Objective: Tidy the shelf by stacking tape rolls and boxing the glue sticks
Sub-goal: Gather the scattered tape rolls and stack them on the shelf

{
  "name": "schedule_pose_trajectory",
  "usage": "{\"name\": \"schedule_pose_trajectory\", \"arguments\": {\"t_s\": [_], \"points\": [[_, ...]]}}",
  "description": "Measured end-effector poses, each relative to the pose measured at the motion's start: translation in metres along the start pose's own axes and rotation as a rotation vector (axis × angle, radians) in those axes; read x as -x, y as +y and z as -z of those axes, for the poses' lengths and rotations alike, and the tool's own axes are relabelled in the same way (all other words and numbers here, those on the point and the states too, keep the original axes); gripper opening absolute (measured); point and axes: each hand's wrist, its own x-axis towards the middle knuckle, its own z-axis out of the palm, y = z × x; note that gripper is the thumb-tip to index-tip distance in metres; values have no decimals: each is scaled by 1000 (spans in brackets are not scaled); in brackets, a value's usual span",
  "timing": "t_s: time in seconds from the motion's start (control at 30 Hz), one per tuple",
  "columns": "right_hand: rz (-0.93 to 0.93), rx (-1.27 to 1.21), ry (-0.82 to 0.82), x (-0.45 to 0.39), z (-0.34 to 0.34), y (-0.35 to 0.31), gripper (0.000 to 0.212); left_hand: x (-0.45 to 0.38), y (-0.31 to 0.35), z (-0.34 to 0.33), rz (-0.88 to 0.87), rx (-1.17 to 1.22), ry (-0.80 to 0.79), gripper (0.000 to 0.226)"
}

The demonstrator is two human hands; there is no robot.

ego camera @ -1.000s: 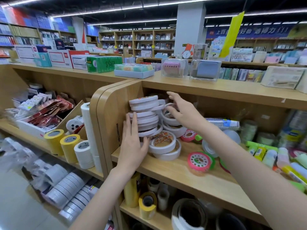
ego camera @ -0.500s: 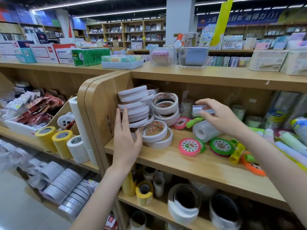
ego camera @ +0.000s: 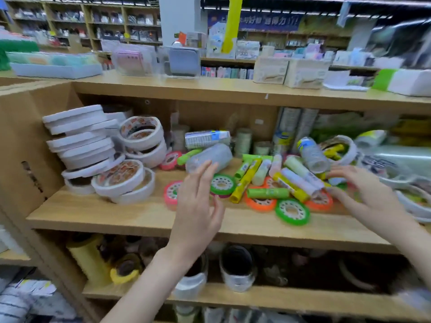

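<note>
Motion blur smears the whole frame. The pink plastic tape roll (ego camera: 172,194) at centre sits half behind the left hand (ego camera: 198,207); the white rolls (ego camera: 417,203) run off the right edge.

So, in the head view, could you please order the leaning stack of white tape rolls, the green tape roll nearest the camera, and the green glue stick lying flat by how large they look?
1. Stack of white tape rolls, clearly largest.
2. Green tape roll.
3. Green glue stick; it is about as long as that roll is wide but much slimmer. The roll also sits slightly nearer the camera, so this last ranking is less sure.
</note>
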Motion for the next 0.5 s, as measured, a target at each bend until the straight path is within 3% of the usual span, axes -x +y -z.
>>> {"name": "schedule_pose_trajectory", "arguments": {"t_s": [0.2, 0.3, 0.5], "points": [[-163, 245, 164, 41, 9, 77, 50, -20, 46, -61, -99, 3, -142, 51], [-299, 372, 205, 48, 16, 111, 71, -30, 68, -86, -162, -14, -171, 50], [-181, 283, 80, 41, 29, 135, 62, -50, 120, -137, -241, 5, -214, 46]]}}
